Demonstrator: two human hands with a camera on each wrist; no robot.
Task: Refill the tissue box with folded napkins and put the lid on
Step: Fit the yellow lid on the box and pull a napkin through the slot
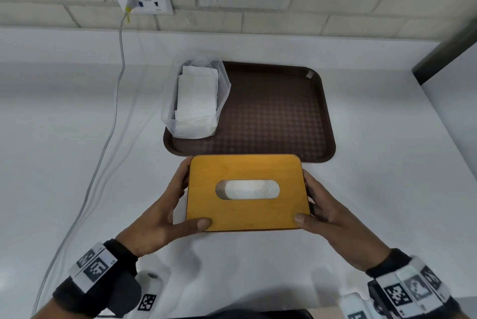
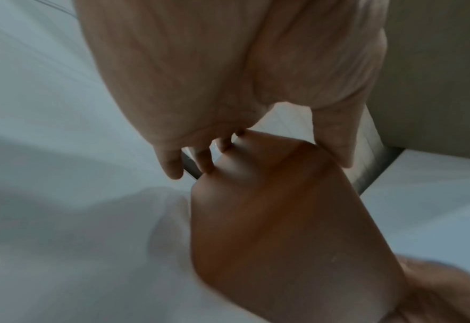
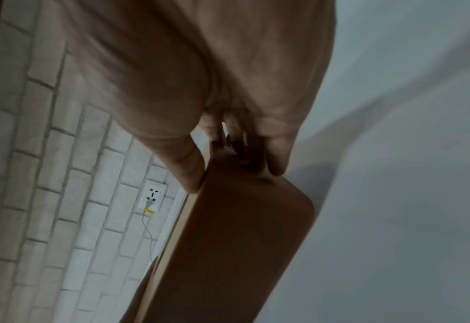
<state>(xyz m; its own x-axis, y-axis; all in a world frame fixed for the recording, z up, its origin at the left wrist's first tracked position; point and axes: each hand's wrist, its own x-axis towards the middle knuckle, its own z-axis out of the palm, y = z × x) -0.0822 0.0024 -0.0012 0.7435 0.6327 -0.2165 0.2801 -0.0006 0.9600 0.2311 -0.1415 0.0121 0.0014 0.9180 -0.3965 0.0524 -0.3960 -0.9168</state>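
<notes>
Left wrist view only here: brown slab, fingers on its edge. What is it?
Observer: The tissue box, wooden lid on top, held at its short ends by the left hand and the right hand.
Operator: Anything inside?
Observer: White paper shows through the lid's oval slot.
Operator: Napkin supply?
Observer: A bag of napkins sits at the left end of a brown tray just beyond the box.
</notes>
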